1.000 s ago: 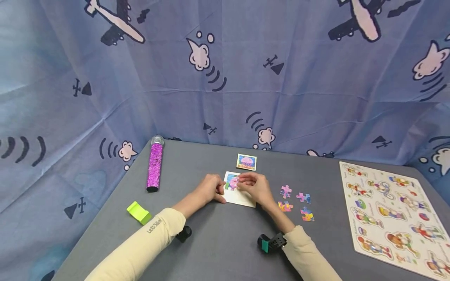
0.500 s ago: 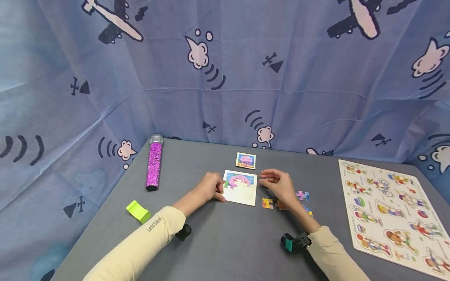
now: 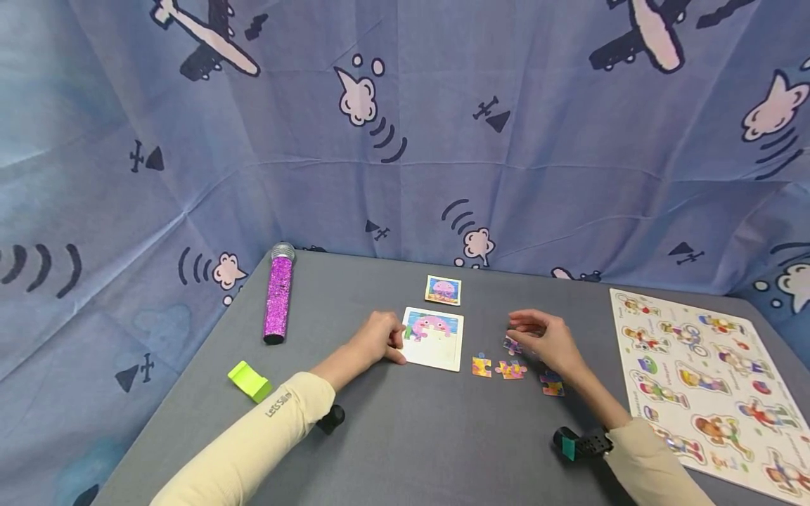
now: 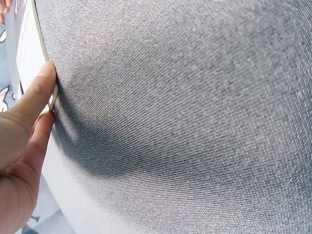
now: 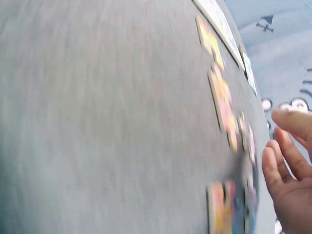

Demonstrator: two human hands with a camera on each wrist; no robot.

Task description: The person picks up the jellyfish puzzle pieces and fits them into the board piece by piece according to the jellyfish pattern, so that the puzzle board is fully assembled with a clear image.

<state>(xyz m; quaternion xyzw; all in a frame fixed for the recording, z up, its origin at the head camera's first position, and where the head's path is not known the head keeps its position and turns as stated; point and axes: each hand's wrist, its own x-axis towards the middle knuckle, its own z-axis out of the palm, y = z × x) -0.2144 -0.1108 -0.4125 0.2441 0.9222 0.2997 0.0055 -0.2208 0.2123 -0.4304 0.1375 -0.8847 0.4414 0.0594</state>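
The left hand [image 3: 380, 336] holds the left edge of a square white puzzle tray [image 3: 436, 356]. In the left wrist view, its thumb and a finger [image 4: 41, 83] press at a corner of the tray. Joined pieces showing a pink octopus [image 3: 432, 325] fill the tray's upper part; its lower part is bare white. The right hand [image 3: 545, 342] hovers over loose jigsaw pieces, fingers spread and slightly bent, nothing visible between them in the right wrist view. A pink-purple piece [image 3: 512, 345] lies beneath its fingertips. Near it are two yellow-pink pieces [image 3: 510, 370] and a blue-yellow one [image 3: 552, 384].
Behind the tray lies a small octopus picture card [image 3: 444, 289]. A purple glitter microphone [image 3: 278, 295] and a lime-green holder [image 3: 249, 381] lie at left. A large board of printed sports figures [image 3: 702, 379] covers the right side. A blue patterned curtain [image 3: 405, 176] hangs behind the table.
The right hand has left the tray and moved right over the loose pieces. A yellow piece now lies just right of the tray. The left hand stays at the tray's edge.
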